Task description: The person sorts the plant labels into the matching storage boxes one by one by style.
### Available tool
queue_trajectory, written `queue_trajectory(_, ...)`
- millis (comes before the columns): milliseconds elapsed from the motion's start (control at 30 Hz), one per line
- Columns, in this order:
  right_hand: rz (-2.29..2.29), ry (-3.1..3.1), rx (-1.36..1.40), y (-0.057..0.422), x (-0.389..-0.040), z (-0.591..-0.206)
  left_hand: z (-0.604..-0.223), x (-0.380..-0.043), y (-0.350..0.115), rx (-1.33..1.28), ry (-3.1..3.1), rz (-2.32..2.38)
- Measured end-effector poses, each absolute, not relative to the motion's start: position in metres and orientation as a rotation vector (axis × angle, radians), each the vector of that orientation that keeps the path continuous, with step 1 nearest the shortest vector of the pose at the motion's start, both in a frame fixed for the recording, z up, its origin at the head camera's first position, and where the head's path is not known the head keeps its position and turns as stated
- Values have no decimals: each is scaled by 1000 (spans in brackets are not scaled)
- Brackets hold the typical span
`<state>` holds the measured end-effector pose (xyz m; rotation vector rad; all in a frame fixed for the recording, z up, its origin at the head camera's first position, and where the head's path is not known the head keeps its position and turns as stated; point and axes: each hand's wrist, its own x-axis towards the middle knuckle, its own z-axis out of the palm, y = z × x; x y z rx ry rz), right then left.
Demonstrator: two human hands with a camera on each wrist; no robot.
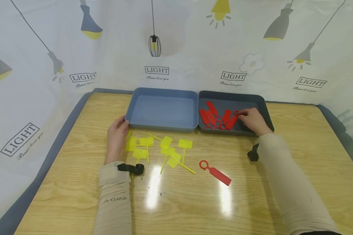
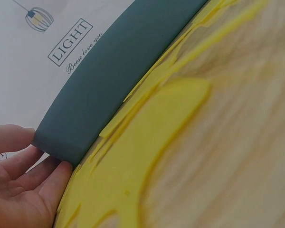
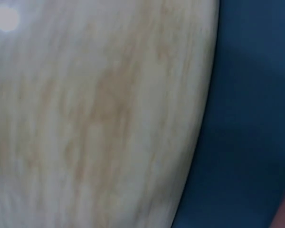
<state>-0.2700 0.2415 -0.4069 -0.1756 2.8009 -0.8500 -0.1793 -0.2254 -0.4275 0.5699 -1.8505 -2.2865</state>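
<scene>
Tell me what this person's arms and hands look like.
The left hand and right hand are bare. Both arms wear long beige sleeves; the left one has dark lettering resembling AQUA. Small black devices sit at both wrists.

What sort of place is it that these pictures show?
Probably an indoor tabletop workspace, perhaps a staged one: a wood-grain table stands before a lamp-printed sheet, with a blue tray and a dark gray tray side by side.
</scene>
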Motion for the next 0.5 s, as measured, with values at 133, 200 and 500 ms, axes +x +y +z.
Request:
queue_trajectory(133,-836,2783,-181,242,-272,-406,-427,-179,-225,573,-1862,-2277)
queue_trajectory(200,-854,2746,-181,242,-272,-406,-427,-179,-225,567,-1868,-2273)
queue_trajectory(500,-856,2695,-193,245,-266,-397,-426,-179,-225,567,-1880,-2267)
